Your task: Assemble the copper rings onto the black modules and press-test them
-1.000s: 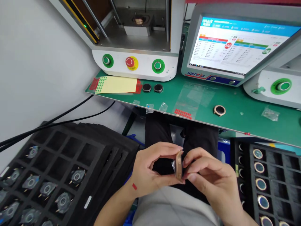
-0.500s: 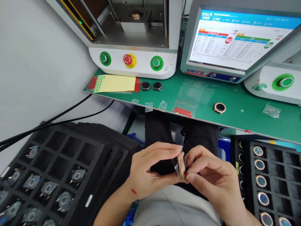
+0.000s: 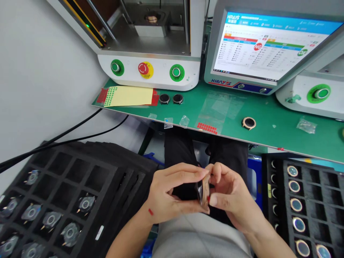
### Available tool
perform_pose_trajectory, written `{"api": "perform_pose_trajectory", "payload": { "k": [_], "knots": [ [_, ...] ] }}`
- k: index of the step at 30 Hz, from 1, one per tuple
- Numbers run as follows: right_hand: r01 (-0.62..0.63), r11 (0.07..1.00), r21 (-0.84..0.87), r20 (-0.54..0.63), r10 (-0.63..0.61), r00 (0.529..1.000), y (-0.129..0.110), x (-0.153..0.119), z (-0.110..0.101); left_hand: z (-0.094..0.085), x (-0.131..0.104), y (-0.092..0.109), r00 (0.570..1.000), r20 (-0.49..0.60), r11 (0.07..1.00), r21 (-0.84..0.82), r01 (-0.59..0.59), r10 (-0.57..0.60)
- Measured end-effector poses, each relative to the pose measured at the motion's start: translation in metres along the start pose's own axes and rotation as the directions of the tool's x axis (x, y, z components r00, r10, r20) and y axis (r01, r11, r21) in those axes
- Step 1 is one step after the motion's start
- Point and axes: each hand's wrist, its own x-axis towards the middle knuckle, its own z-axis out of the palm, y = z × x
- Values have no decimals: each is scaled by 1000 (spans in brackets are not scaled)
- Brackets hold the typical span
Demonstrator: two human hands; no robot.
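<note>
In front of my lap, my left hand (image 3: 172, 191) pinches a rose-gold watch case (image 3: 206, 190) by its edges, fingers along the top and thumb below. The case stands on edge, dark glass side toward the left palm. My right hand (image 3: 228, 193) is closed in at the other side, its thumb beside a small red sticker (image 3: 208, 198) on the case and its fingers curled at the upper edge. Part of the case's right side is hidden by these fingers. Another red sticker (image 3: 151, 211) is stuck on my left wrist.
On the green bench (image 3: 172, 113) lie two dark watches (image 3: 171, 99), a rose-gold watch (image 3: 249, 123), a yellow sheet (image 3: 129, 96) and a red sticker sheet (image 3: 206, 127). Black foam trays (image 3: 107, 190) with watch parts stand left; another tray (image 3: 321, 200) holds several watches at right.
My right fingers have shifted up and curled near the case's top edge, and the thumb has drawn slightly away, baring the red sticker. The left hand keeps its hold.
</note>
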Motion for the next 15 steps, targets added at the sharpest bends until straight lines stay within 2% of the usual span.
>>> {"api": "perform_pose_trajectory", "payload": {
  "k": [2,3,5,7,9,11,15],
  "knots": [
    [45,999,-17,15,-45,999,-1,0,-1,3,1,-5,990,34,968,-209,139,-135],
    [88,995,-49,2,-88,996,-3,-1,-2,4,2,-6,974,53,922,-313,226,-221],
    [196,972,-132,-74,-207,976,-7,-3,-6,8,3,-9,919,104,772,-511,377,-380],
    [272,942,-200,-142,-302,943,-10,-4,-10,13,3,-11,872,150,600,-671,436,-465],
    [310,920,-240,-175,-355,918,-10,-3,-12,18,3,-14,843,176,477,-757,446,-509],
    [332,903,-273,-169,-385,907,-6,-3,-13,22,2,-16,834,167,450,-778,439,-525],
    [354,883,-307,-140,-410,901,3,-3,-11,30,1,-17,841,47,558,-728,398,-538]
  ]
}}
